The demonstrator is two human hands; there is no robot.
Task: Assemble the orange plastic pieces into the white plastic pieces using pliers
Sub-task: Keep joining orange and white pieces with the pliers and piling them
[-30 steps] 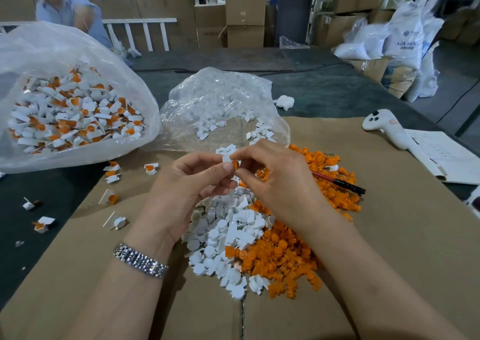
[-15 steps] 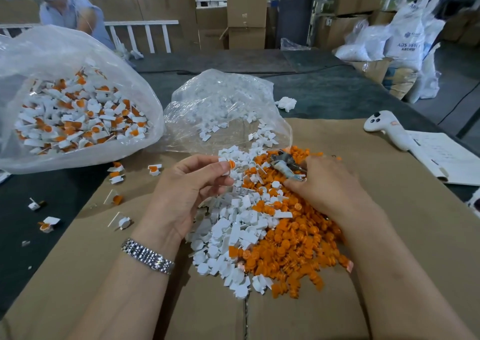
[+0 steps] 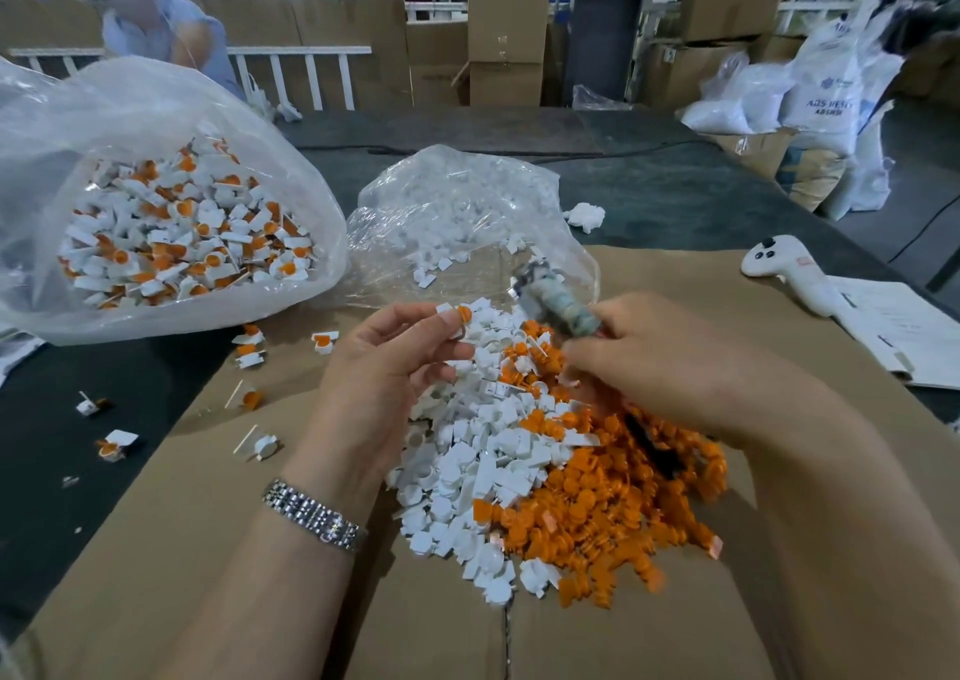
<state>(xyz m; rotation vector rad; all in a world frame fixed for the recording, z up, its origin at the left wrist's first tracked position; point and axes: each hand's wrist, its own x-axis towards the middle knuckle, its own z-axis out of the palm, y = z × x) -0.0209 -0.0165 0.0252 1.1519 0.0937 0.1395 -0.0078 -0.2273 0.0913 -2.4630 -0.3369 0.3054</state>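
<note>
My left hand pinches a small white piece with an orange piece set in it between thumb and fingers, above the piles. My right hand grips the pliers, whose blurred metal jaws point up and left, a little right of the held piece. Below both hands, a pile of loose white pieces lies on the cardboard, with a pile of orange pieces beside it on the right.
A large clear bag of joined white-and-orange pieces sits at the left, and a smaller clear bag of white pieces behind the hands. A white controller and papers lie at the right. Several stray pieces dot the left cardboard. A person sits across the table.
My right hand left the held piece, took the pliers from the orange pile and lifted them toward my left hand. My left hand keeps pinching the white-and-orange piece.
</note>
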